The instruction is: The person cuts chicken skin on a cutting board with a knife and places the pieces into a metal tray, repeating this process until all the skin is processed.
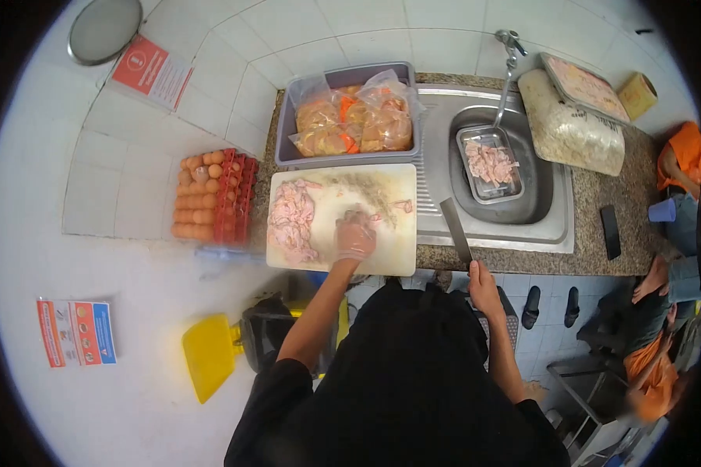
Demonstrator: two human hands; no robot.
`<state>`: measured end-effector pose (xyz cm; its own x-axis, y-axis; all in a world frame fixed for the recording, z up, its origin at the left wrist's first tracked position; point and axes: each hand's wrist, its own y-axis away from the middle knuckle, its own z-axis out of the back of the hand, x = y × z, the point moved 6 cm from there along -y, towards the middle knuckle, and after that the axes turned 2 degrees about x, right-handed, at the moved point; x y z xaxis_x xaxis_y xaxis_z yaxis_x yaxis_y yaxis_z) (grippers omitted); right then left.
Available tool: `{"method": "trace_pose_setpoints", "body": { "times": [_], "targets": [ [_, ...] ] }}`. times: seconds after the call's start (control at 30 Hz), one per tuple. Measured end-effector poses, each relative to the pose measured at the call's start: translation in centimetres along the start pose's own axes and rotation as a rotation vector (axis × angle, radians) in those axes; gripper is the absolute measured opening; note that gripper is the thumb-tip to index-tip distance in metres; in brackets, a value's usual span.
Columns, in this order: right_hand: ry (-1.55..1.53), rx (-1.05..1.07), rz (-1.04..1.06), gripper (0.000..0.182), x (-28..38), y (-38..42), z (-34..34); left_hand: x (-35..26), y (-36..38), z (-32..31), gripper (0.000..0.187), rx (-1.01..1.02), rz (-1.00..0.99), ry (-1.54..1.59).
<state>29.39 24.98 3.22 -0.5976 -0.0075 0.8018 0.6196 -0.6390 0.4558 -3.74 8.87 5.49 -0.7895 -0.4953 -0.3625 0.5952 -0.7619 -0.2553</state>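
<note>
My right hand (pixel 484 289) is wrapped round the handle of a kitchen knife (pixel 456 230), whose blade points up and away over the sink's near left edge. On the white cutting board (pixel 335 268), my left hand (pixel 356 237) wears a clear plastic glove and rests near small pinkish meat scraps; motion blur hides what its fingers do. A heap of raw, pale pink meat pieces (pixel 292 219) covers the board's left side. One small meat piece (pixel 402 205) lies apart at the right. Wet smears mark the board's far part.
Behind the board stands a grey bin (pixel 350 161) of bagged meat. Stacked egg trays (pixel 230 198) are at left. A metal tray (pixel 491 194) of meat strips sits in the sink (pixel 549 214). A phone (pixel 610 232) lies on the counter (pixel 588 210). People in orange are at right.
</note>
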Motion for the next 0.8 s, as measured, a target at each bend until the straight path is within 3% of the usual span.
{"method": "trace_pose_setpoints", "body": {
  "times": [0.07,0.17,0.27,0.37,0.47,0.5,0.57,0.7,0.8],
  "targets": [
    [-0.012,-0.021,0.011,0.053,0.4,0.5,0.2,-3.4,-0.2,0.4,0.014,-0.178,-0.167,-0.206],
    [-0.046,-0.021,0.021,0.053,0.1,0.8,0.4,1.2,-0.1,-4.5,0.016,0.137,0.17,-0.144],
    [-0.061,0.011,-0.017,0.052,0.4,1.2,1.2,1.2,-1.3,-4.0,0.021,0.157,0.296,0.128],
    [-0.085,-0.022,-0.016,0.051,-0.7,1.5,2.4,-2.7,-3.0,-4.5,0.026,0.029,0.088,0.267],
    [-0.039,-0.047,-0.022,0.051,-2.0,1.5,3.6,-8.0,-4.4,-6.5,0.028,0.116,-0.039,-0.146],
    [-0.024,-0.084,-0.002,0.051,-1.9,1.9,4.1,-8.5,-4.3,-7.2,0.032,0.049,-0.132,-0.274],
    [0.004,-0.17,0.034,0.051,-1.3,2.7,5.4,-6.9,-5.2,-10.2,0.029,0.085,-0.067,-0.2],
    [-0.08,-0.135,-0.057,0.05,-3.1,2.7,6.7,-5.6,-6.1,-12.5,0.024,0.206,0.084,-0.014],
    [-0.113,-0.186,-0.069,0.049,-4.1,3.7,7.6,-7.1,-7.5,-9.5,0.019,0.115,-0.049,0.142]
  ]
}}
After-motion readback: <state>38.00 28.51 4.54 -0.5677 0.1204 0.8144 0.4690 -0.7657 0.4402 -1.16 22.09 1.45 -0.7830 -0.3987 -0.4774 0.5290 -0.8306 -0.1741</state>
